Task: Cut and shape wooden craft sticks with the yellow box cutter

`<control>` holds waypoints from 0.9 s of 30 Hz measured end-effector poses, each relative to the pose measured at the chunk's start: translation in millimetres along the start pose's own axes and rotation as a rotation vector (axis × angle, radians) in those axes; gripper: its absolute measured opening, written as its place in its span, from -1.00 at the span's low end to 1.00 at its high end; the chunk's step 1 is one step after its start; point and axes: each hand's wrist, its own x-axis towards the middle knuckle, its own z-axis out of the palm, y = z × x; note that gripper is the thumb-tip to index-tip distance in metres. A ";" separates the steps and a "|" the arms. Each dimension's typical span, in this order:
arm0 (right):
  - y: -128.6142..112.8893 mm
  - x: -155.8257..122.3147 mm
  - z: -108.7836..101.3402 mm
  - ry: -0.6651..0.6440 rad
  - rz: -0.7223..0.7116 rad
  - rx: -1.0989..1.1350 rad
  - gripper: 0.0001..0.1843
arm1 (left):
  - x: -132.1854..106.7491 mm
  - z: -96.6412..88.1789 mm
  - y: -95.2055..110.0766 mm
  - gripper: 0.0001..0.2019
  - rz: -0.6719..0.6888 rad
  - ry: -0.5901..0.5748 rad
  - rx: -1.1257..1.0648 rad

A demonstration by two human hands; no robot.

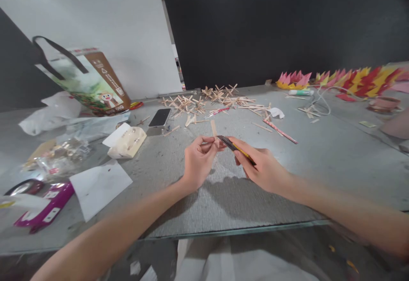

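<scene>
My left hand [198,159] is closed in a pinch on a short wooden stick [214,128] that stands upright above the grey table [319,161]. My right hand [260,166] is closed around a black and yellow utility knife [236,147], its tip touching the stick near my left fingers. Both hands hover over the middle of the table.
A pile of crossed wooden sticks [204,97] lies behind the hands, with a phone [159,117] to their left. A paper bag [92,80], plastic wrappers [60,153] and white paper [99,187] crowd the left. Folded coloured paper shapes [351,78] line the far right.
</scene>
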 end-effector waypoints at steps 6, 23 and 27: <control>1.4 0.2 1.6 0.001 -0.011 -0.053 -0.47 | 0.1 -1.1 -2.6 -0.65 -0.008 -0.013 0.027; 3.0 -0.1 14.2 0.020 0.001 -0.140 -0.38 | 2.8 -4.3 -11.2 -0.82 0.132 0.012 0.381; -0.3 2.3 10.5 -0.025 0.078 -0.021 -0.40 | 4.3 -4.2 -11.8 -0.79 0.087 0.019 0.363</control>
